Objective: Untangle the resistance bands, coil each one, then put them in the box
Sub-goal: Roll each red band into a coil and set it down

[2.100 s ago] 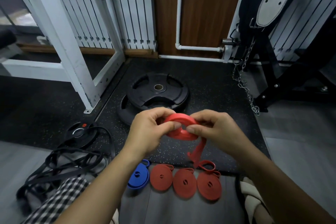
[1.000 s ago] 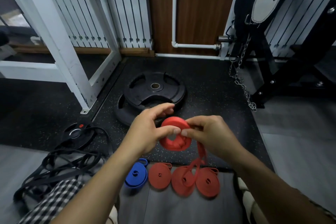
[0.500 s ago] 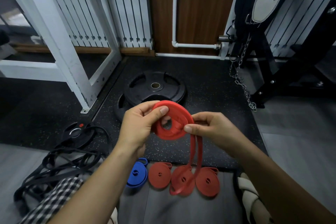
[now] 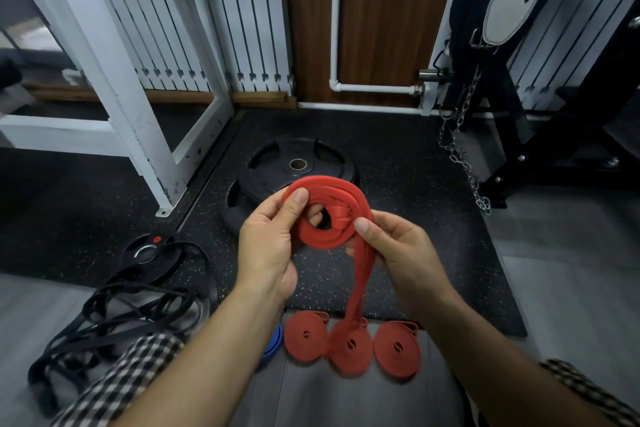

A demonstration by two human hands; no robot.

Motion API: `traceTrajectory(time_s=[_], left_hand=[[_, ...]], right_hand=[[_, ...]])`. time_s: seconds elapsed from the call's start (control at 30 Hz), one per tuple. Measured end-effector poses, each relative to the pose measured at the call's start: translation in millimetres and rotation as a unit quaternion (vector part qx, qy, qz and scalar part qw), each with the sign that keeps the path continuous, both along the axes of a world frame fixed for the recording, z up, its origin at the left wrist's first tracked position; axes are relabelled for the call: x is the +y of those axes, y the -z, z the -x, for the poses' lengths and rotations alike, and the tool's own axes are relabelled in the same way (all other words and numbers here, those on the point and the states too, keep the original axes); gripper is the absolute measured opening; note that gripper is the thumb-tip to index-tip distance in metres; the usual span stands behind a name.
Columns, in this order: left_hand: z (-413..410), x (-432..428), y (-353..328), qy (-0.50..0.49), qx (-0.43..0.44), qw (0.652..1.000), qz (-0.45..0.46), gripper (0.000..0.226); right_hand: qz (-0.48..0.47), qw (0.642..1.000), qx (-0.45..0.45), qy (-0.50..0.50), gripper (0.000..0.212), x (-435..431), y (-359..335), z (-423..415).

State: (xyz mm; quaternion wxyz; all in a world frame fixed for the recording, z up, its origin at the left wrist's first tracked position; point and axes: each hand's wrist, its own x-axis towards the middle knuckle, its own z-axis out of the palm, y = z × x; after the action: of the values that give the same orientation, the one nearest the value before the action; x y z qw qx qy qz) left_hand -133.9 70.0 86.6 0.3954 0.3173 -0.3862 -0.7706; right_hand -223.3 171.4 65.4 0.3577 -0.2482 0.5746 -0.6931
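So the red band [image 4: 327, 211] is about half wound: the coil is held up between both hands, pinched at its left rim by the left hand [image 4: 268, 250] with the thumb on the front face, and pinched at its lower right edge by the right hand [image 4: 403, 253], right where the loose tail [image 4: 358, 284] leaves the coil. That tail is the thing to watch, since it hangs nearly straight down from the right hand and its end is draped over the middle one of three finished red coils [image 4: 349, 347] on the floor below. The next wrap will probably be fed by the right hand, being nearer the tail. No box can be seen anywhere.
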Motion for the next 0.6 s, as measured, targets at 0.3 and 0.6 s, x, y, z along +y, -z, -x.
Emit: traceTrajectory(time_s=[0.3, 0.6], left_hand=[[-16.5, -24.8, -1.3, 0.141, -0.211, 0.925, 0.283, 0.035], [-14.3, -14.1, -1.6, 0.199, -0.153, 0.924, 0.289, 0.021]], right_hand=[[-0.111, 0.957, 0.263, -0.053, 0.018, 9.6, -7.0, 20.0], [-0.061, 0.967, 0.239, -0.056, 0.019, 10.1, -13.2, 20.1]])
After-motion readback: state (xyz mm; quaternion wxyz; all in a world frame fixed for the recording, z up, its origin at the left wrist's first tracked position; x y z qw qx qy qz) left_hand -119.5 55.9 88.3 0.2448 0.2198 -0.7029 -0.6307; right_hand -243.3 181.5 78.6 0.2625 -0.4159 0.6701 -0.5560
